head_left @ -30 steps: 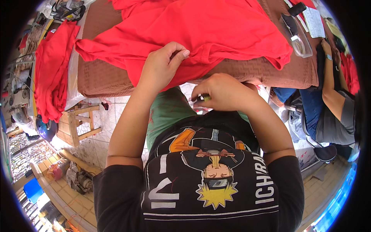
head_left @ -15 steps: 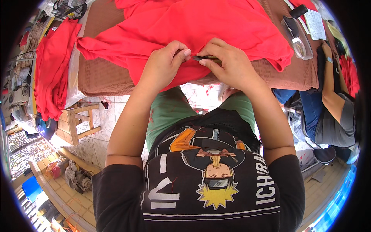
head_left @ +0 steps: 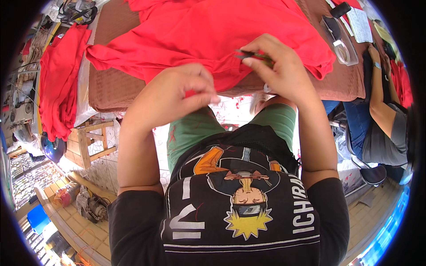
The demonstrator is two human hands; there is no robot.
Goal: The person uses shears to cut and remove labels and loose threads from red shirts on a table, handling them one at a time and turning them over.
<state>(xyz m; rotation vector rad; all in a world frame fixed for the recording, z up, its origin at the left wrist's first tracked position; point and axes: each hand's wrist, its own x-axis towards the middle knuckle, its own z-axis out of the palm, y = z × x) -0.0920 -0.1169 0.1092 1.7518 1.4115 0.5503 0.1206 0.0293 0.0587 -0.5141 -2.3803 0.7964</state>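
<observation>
A large red cloth garment (head_left: 213, 35) lies in loose folds over the brown-covered table, its near edge hanging at the front. My right hand (head_left: 279, 66) is closed around small dark thread snips (head_left: 255, 56), their points toward the left, just above the cloth. My left hand (head_left: 184, 91) hovers at the near edge of the garment. Its fingers are loosely curved, with a gap between them and the thumb, and they are slightly blurred. No thing shows in it; a fine thread would be too small to make out.
More red cloth (head_left: 64, 80) hangs at the left beside a wooden stool (head_left: 86, 142). On the table's right side are a clear plastic case (head_left: 341, 46) and a written notepad (head_left: 359, 24). Another person's arm (head_left: 379, 88) is at the far right. Thread scraps litter the floor.
My left hand has come away from the cloth, back toward me and to the left, its pinch loosened. My right hand has moved up and right with the snips.
</observation>
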